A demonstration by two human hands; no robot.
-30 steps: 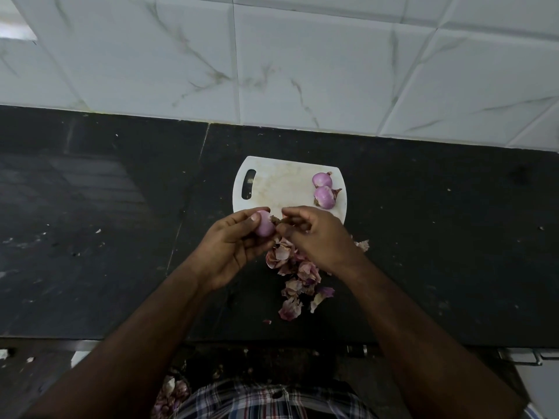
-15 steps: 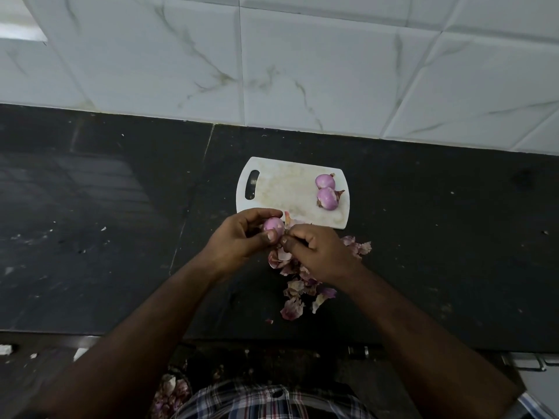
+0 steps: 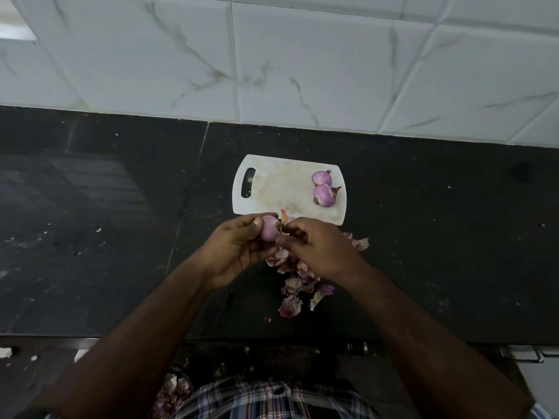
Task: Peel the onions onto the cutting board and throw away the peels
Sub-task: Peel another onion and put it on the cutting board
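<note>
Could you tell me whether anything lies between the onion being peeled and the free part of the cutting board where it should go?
Nothing visible does. The left hand holds the onion at the cutting board's near edge; the two peeled onions sit at its right end, leaving the middle bare.

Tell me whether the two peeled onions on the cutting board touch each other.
Touching: the head view shows the far onion meeting the near onion with no board between.

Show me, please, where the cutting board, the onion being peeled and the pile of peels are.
cutting board [image 3: 278,189]: head view, bare middle of its white surface.
onion being peeled [image 3: 269,228]: head view, pink flesh showing between the hands.
pile of peels [image 3: 298,285]: head view, middle of the heap.
</note>
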